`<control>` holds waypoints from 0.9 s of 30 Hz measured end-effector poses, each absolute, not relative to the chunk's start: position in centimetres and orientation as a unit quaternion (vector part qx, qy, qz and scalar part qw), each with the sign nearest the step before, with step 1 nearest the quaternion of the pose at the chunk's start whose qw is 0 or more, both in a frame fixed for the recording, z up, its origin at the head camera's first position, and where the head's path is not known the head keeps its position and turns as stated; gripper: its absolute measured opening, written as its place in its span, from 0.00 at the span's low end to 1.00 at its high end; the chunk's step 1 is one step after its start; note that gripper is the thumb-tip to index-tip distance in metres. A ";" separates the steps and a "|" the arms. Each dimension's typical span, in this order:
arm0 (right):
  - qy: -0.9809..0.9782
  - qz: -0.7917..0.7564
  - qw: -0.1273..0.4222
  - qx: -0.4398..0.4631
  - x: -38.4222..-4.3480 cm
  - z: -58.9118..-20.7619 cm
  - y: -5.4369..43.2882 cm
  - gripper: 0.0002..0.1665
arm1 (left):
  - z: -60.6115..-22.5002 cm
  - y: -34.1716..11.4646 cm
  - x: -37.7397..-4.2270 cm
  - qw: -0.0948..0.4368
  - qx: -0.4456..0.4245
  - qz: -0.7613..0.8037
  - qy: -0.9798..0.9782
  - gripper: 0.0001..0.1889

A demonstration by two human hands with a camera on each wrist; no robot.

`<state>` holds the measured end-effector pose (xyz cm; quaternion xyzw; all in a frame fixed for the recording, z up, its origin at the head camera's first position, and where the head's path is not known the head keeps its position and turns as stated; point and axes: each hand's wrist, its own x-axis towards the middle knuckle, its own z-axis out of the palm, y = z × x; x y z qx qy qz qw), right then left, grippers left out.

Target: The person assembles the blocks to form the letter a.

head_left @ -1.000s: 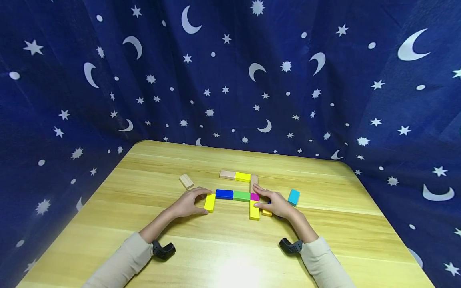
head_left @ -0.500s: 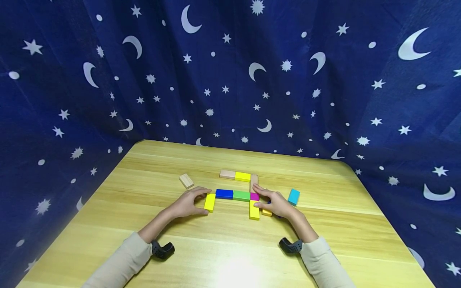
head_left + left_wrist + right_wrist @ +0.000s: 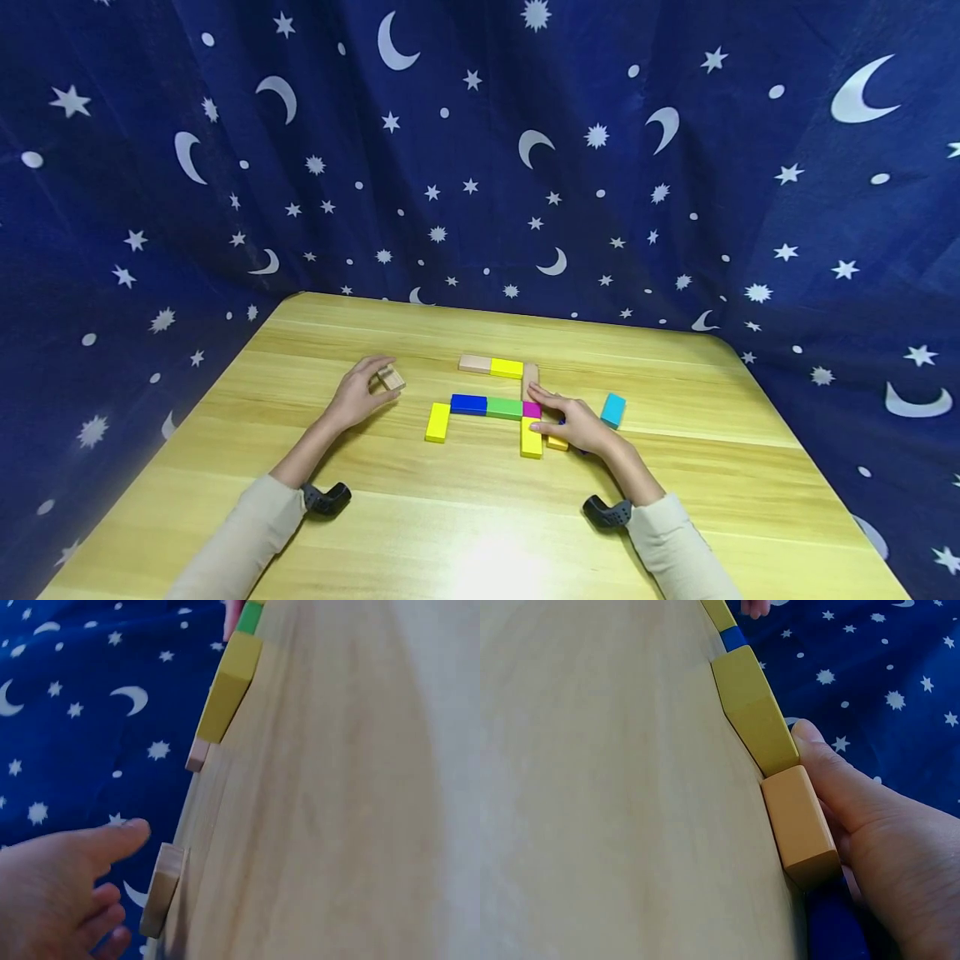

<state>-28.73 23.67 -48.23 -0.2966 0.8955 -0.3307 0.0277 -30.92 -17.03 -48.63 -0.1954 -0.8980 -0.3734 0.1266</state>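
Observation:
My left hand (image 3: 356, 396) reaches around a natural wood block (image 3: 391, 379) at the left of the table, thumb on its near side and fingers on its far side. In the left wrist view, a gap shows between the thumb and that block. My right hand (image 3: 581, 423) rests at the joined blocks, its fingertips at a pale wood block (image 3: 530, 375) and the thumb against a yellow block (image 3: 531, 442). Between these lies a magenta block (image 3: 532, 409), continued leftward by a green block (image 3: 505, 407) and a blue block (image 3: 468, 405). Another yellow block (image 3: 437, 422) stands at the row's left end.
Farther back lie a pale block (image 3: 475, 363) and a yellow block (image 3: 507, 367), end to end. An orange block (image 3: 802, 821) and a dark blue block (image 3: 836, 922) sit under my right hand. A light blue block (image 3: 613, 409) lies to the right.
My left hand has left the yellow block at the row's left end and moved up and left to the natural wood block. My right hand stays in place.

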 end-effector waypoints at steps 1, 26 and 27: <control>0.896 -0.330 0.027 -0.296 -28.7 -48.3 23.7 0.40 | -48.8 -17.1 -31.1 0.122 -0.187 -0.372 -0.901 0.33; 0.898 -0.329 0.028 -0.291 -28.7 -48.2 23.5 0.40 | -47.9 -15.5 -24.6 0.079 -0.150 -0.342 -0.924 0.37; 0.898 -0.329 0.027 -0.291 -28.7 -48.2 23.5 0.40 | -47.9 -15.5 -24.4 0.071 -0.152 -0.344 -0.924 0.37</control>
